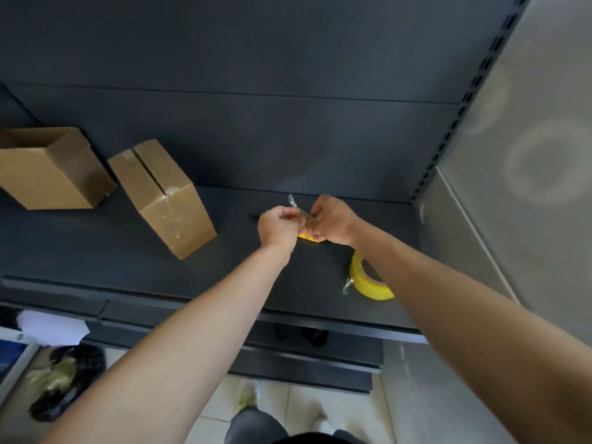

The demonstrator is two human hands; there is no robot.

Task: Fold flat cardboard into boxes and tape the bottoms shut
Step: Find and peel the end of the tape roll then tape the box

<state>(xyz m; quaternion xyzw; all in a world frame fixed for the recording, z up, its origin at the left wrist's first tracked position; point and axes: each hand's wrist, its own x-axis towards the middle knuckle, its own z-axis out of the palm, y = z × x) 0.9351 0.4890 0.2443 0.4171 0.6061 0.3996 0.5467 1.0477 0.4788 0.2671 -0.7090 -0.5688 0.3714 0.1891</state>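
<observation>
The left hand [277, 227] and right hand [333, 221] both pinch a twisted tape strip [299, 209] above the shelf's [128, 267] back middle, boxes [163, 197] towards its left end, roll [368, 278] near the front edge; best peel it apart slowly or scrap it

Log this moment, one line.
left hand + right hand: pinching crumpled tape strip | tape roll: on shelf | taped box: lying left

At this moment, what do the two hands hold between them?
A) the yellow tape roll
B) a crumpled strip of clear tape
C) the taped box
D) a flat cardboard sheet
B: the left hand and right hand both pinch the crumpled tape strip, while the yellow tape roll lies apart on the shelf.
</observation>
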